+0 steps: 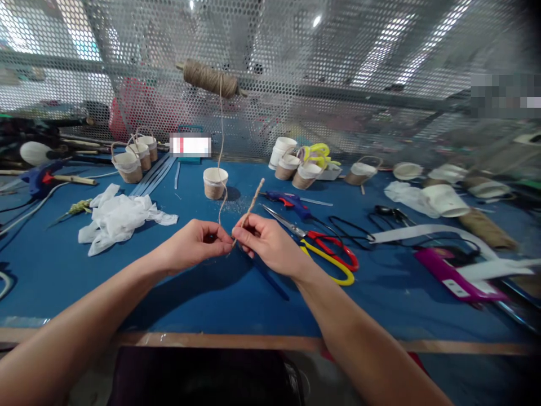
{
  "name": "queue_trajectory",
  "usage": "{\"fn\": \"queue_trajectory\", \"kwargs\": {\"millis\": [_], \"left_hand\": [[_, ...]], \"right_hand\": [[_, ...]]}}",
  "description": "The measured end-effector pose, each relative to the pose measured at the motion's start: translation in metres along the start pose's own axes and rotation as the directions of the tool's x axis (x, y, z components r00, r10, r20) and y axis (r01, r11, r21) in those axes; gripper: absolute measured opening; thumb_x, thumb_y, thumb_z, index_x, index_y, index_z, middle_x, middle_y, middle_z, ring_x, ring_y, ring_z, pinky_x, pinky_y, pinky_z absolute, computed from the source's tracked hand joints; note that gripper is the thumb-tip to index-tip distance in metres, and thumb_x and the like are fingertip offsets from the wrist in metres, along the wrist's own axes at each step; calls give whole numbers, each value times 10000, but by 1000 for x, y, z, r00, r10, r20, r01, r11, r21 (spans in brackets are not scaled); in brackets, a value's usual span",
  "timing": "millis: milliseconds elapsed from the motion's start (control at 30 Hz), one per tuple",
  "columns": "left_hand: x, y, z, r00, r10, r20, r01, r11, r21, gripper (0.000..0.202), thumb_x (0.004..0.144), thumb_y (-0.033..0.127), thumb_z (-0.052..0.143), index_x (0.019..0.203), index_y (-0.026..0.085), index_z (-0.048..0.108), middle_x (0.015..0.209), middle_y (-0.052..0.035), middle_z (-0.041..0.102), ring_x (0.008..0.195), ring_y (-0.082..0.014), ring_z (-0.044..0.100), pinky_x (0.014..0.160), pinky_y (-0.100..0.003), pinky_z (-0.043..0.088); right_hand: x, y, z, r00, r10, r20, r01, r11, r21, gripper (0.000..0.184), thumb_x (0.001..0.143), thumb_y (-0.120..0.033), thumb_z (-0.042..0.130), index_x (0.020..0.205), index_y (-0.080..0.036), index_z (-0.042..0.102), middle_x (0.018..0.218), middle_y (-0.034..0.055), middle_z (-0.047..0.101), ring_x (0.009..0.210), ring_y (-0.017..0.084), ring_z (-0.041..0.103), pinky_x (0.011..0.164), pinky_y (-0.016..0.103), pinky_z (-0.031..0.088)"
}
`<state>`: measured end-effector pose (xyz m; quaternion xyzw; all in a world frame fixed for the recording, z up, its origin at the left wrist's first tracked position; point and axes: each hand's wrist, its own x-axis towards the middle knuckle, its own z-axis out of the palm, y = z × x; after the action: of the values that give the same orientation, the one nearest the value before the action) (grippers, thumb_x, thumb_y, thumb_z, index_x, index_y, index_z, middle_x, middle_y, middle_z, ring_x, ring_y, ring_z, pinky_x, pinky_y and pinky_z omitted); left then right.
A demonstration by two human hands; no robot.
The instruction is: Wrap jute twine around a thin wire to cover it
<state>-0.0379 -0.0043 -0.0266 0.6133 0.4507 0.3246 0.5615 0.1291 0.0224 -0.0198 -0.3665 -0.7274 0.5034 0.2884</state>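
My left hand [195,244] and my right hand [267,243] meet above the blue table [211,293], both with fingers pinched closed. Between them they hold a short twine-wrapped stick [252,205] that slants up and to the right from my right fingers. A thin strand of jute twine [221,152] runs from my left fingertips up to a twine spool [210,78] hanging on the mesh panel. A small paper cup [215,182] stands just behind my hands.
Red and yellow scissors [325,251] and a blue glue gun [291,203] lie right of my hands. White crumpled cloth [118,217] lies left. Small cup baskets [134,158] and paper cups [296,166] line the back. A purple tool [456,279] is at right.
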Motion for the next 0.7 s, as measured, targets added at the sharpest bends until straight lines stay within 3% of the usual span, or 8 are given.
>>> {"fn": "queue_trajectory", "kwargs": {"millis": [233, 367, 433, 600, 700], "left_hand": [[0, -1, 2, 1000, 6, 6, -7, 1000, 24, 162, 698, 281, 560, 683, 121, 543, 598, 28, 490, 526, -63, 363, 478, -202, 267], [0, -2, 5, 999, -30, -20, 30, 999, 12, 205, 690, 317, 573, 654, 121, 524, 551, 42, 440, 488, -55, 321, 446, -203, 228], [0, -2, 5, 999, -49, -7, 49, 998, -31, 212, 687, 323, 578, 658, 122, 521, 545, 48, 422, 477, -49, 311, 436, -199, 220], [0, -1, 4, 996, -81, 46, 87, 987, -133, 218, 676, 320, 595, 649, 120, 514, 546, 52, 421, 454, -36, 311, 414, -185, 215], [0, 0, 3, 997, -75, -6, 74, 994, -84, 204, 672, 306, 600, 658, 116, 529, 543, 47, 446, 455, -37, 319, 410, -182, 216]], "right_hand": [[0, 1, 0, 1000, -29, 2, 29, 993, -115, 254, 790, -390, 492, 701, -153, 485, 568, -34, 454, 472, 67, 403, 450, 209, 343], [0, 0, 3, 996, -41, -75, 27, 983, -182, 262, 769, -380, 519, 650, -149, 485, 564, -29, 452, 493, 70, 378, 451, 210, 311], [0, -1, 4, 995, -33, -89, 19, 988, -153, 262, 760, -379, 530, 645, -150, 477, 582, -26, 460, 500, 69, 381, 453, 209, 317], [-1, -4, 3, 998, -10, 60, 7, 999, 49, 200, 785, -350, 509, 733, -157, 490, 629, -26, 473, 521, 68, 429, 469, 199, 380], [-1, -3, 1, 1000, -3, 24, 3, 1000, 31, 208, 778, -342, 526, 697, -156, 480, 587, -39, 447, 497, 62, 415, 455, 194, 376]]}}
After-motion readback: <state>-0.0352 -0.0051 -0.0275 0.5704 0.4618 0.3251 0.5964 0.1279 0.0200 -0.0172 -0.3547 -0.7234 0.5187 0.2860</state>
